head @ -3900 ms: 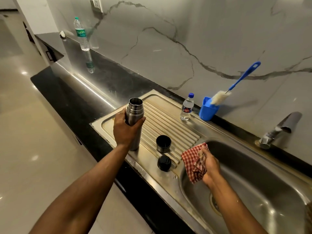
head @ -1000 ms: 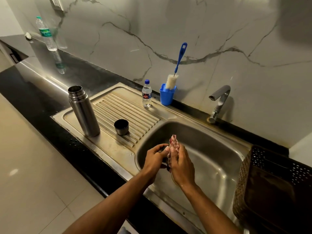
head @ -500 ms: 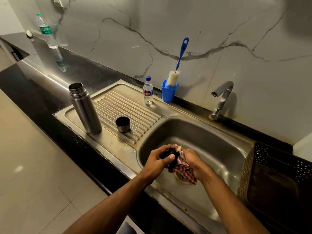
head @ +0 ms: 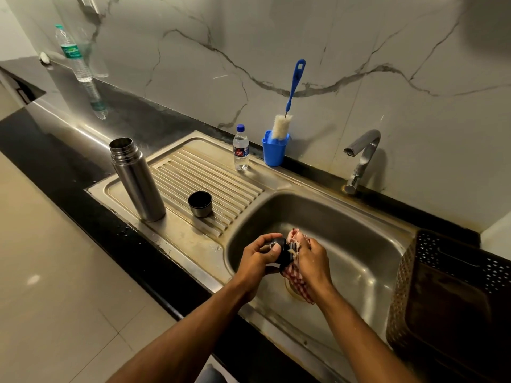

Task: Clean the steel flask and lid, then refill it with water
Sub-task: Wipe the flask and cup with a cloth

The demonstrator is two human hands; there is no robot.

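Both hands over the sink basin, at roughly 6 o'clock in view. Left hand holds the black lid, fingers and thumb curled round it. Right hand grips the red checked cloth, pressed against the lid's right side; cloth tail hangs below the hands over the drain area. Steel flask stands upright and uncapped on the drainboard, at 9 o'clock from the hands, well apart from them. Small steel cup sits mouth-up on the ribbed part, just right of the flask, not touching it. At 12 o'clock on the back edge of the drainboard: small water bottle with blue cap, and just right of it a blue holder with a bottle brush standing in it, white head down, blue handle leaning toward the marble wall. Tap at 1 o'clock, no water visible from the spout. Large water bottle at far 10 o'clock on the black counter, near the wall. Dark perforated basket at 3 o'clock, at the right end of the sink; contents not discernible.
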